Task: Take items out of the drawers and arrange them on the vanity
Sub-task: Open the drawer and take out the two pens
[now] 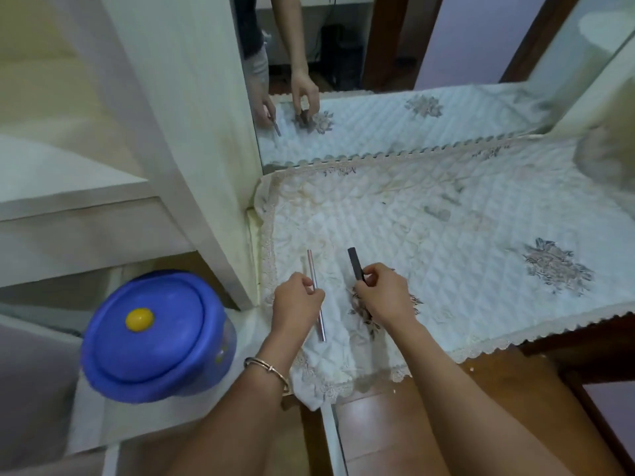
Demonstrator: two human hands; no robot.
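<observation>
Down at the left, past the near left corner of the bench, a big blue tub [158, 338] with a blue lid and a yellow knob stands on the floor; the lid is on, so what is inside cannot be seen. Just right of it, over the near left part of the bench, the left hand [295, 300] has its grip closed around the middle of a thin silver stick [316, 297], with the finger and thumb pinching it. The stick points away from the person and its low end hangs just above the quilted cloth [446, 235] that covers the bench. Next to it the right hand [385, 293] has its grip closed on the low end of a short black stick [355, 267], which leans up and to the left. Both sticks look out of the drawer but not laid down yet. They are thin and round, so I think they could roll on the bumpy cloth and drop off the near edge. The cloth corner [316, 396] hangs loose over that near edge, so a bump from an arm could drag it down too. Behind, the mirror [412, 46] stands along the far edge of the bench. No drawer shows open here.
</observation>
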